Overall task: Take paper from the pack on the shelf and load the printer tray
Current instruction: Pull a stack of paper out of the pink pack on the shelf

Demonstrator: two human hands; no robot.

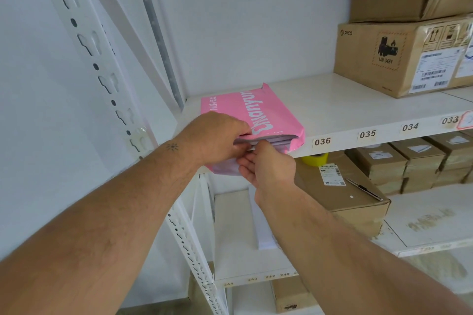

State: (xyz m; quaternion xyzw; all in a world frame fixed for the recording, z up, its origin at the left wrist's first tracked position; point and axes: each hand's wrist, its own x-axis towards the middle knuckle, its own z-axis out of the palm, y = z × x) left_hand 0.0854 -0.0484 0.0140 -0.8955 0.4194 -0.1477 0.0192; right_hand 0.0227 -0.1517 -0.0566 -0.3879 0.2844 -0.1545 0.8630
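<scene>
A pink paper pack (268, 112) with white lettering lies at the left end of a white shelf (358, 107), its open end facing me and hanging over the shelf's front edge. White sheets (279, 141) show inside the opening. My left hand (217, 137) rests on top of the pack's near end, fingers curled at the wrapper's lip. Just below it, my right hand (268, 166) pinches the edge of the sheets at the opening. No printer is in view.
Stacked cardboard boxes (399, 56) stand at the right on the same shelf. The shelf below holds a large brown box (353, 194), a yellow tape roll (316, 158), small boxes (422, 161) and a white stack (263, 227). A perforated white upright (102, 69) runs at the left.
</scene>
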